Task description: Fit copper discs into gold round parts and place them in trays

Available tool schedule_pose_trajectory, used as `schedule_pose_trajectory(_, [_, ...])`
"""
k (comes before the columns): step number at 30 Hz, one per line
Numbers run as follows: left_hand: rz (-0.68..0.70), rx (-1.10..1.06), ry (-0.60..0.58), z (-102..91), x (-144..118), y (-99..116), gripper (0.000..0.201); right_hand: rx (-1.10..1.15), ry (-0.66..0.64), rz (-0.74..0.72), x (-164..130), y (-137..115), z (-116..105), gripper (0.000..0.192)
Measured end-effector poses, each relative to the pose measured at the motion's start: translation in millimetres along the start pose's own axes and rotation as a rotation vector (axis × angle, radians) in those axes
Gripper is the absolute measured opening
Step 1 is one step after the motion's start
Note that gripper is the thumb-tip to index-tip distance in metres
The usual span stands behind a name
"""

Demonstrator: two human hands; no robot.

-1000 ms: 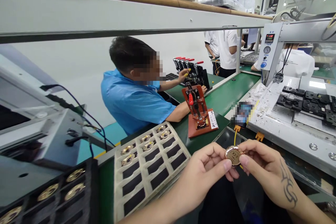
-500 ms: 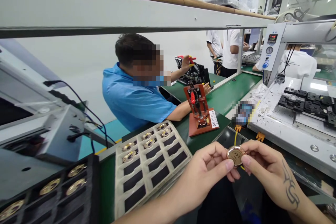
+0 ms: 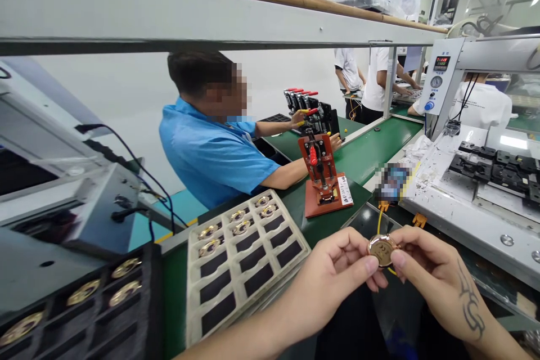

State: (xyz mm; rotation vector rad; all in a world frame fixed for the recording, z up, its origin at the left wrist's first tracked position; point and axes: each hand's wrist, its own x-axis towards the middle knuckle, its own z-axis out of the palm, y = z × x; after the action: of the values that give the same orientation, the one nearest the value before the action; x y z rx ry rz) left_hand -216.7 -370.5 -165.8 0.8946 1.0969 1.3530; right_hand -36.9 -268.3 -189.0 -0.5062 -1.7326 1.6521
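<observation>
A round gold watch case (image 3: 381, 251) is held up between my two hands, its flat printed back turned towards me. My left hand (image 3: 343, 264) pinches its left edge between thumb and fingers. On the opposite edge my right hand (image 3: 424, 270) grips it the same way. To the left, a cream tray (image 3: 248, 261) has several gold ring-shaped watch parts (image 3: 242, 227) in its far and left pockets. Beyond my hands stands a red-brown toggle press (image 3: 323, 174) with a red-tipped handle.
A black tray (image 3: 147, 304) with gold ring parts lies at lower left. A co-worker in a blue shirt (image 3: 215, 152) sits opposite, hands at black clamp fixtures (image 3: 320, 115). At right is a machine (image 3: 468, 197) with black moulds; a shelf beam (image 3: 211, 22) crosses above.
The co-worker's raised hand has come down onto a clamp handle, and their head has shifted left. The view has shifted slightly; my grip on the watch case looks the same.
</observation>
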Motion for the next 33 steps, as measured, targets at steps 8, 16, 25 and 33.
schedule_pose_trajectory(8, [0.012, -0.006, -0.012, -0.3, 1, -3, 0.04, -0.008, 0.006, -0.007, -3, 1, -2, 0.016])
schedule_pose_trajectory(16, [0.029, -0.009, -0.024, 3.5, 4, 0, 0.041, -0.057, 0.032, -0.037, -5, 1, -7, 0.012])
schedule_pose_trajectory(25, [0.035, -0.003, -0.032, 7.0, 4, 1, 0.044, -0.104, 0.065, -0.077, -7, -5, -9, 0.013])
schedule_pose_trajectory(33, [0.028, -0.025, -0.04, 8.3, 5, 0, 0.045, -0.162, 0.022, -0.105, -8, -2, -17, 0.011])
